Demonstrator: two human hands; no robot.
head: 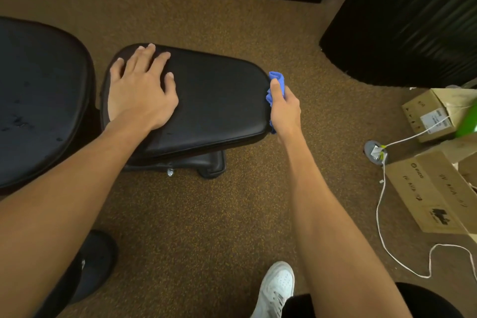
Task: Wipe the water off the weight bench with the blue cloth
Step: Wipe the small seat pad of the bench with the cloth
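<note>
Clutching crumpled blue cloth (278,79), right hand (286,109) flanks glossy bench (219,100); left hand (140,89) lies flat.

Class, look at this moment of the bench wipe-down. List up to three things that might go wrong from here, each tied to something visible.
1. The blue cloth is bunched small in the right hand at the edge of the seat pad, so it may smear water rather than lift it.
2. The left hand lies flat on the seat pad; that patch may be skipped.
3. Droplets show on the larger pad at left, easily forgotten.
</note>
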